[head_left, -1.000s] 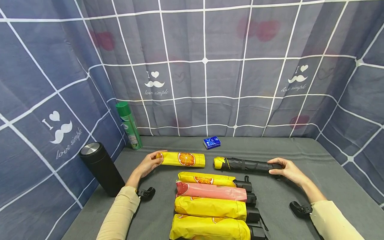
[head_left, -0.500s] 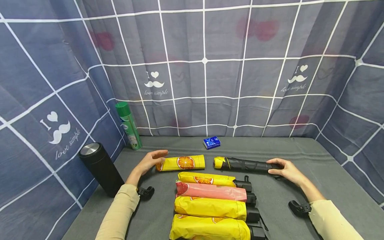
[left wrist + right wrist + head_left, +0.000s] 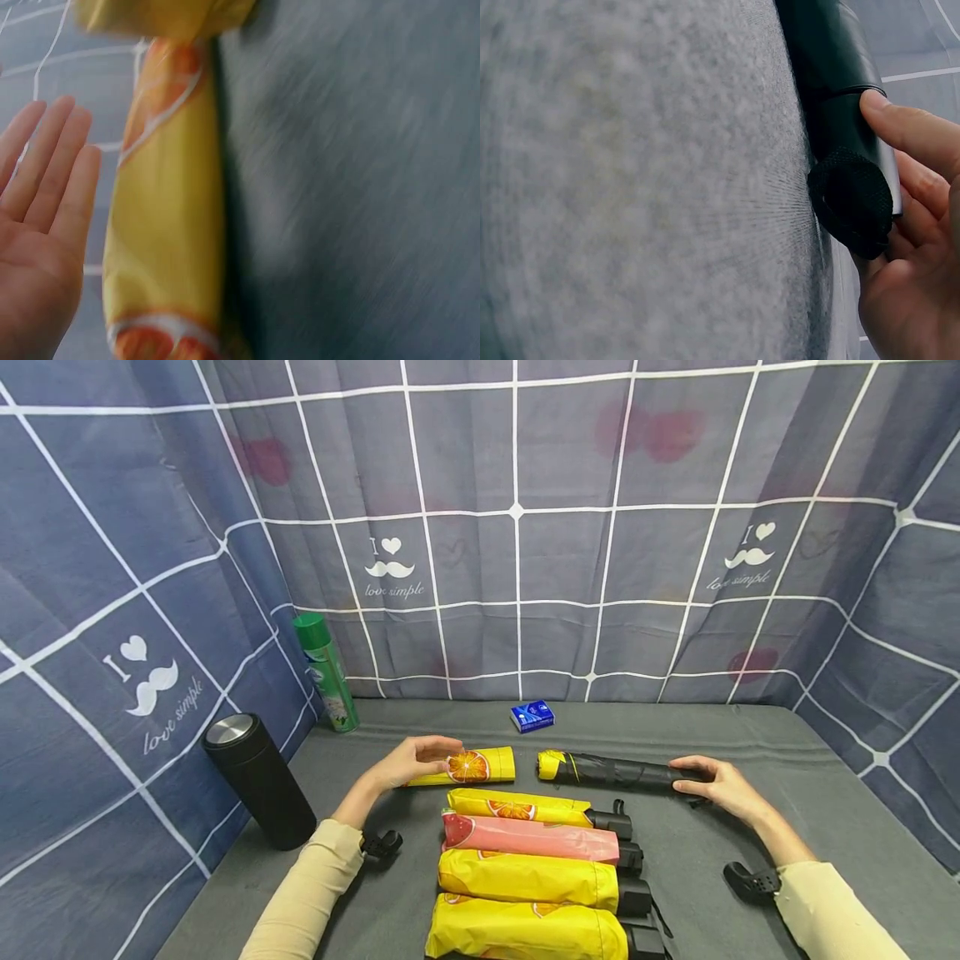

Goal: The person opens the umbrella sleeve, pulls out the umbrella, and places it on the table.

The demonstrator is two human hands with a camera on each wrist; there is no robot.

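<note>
My left hand lies open over the left end of a yellow sleeve with an orange-slice print. In the left wrist view its straight fingers stand just beside the sleeve, palm facing it. My right hand grips the handle end of a folded black umbrella that lies on the grey table. The right wrist view shows the fingers curled round the black handle. The umbrella's yellow tip points at the sleeve's open end, a small gap apart.
Several sleeved umbrellas lie stacked in front of me: yellow, pink, and two more yellow. A black flask and a green spray can stand at the left. A blue packet lies at the back. Checked cloth walls enclose the table.
My left hand has let go of the sleeve's left end, opened, and slid right over the sleeve. The right hand and black umbrella have hardly moved.
</note>
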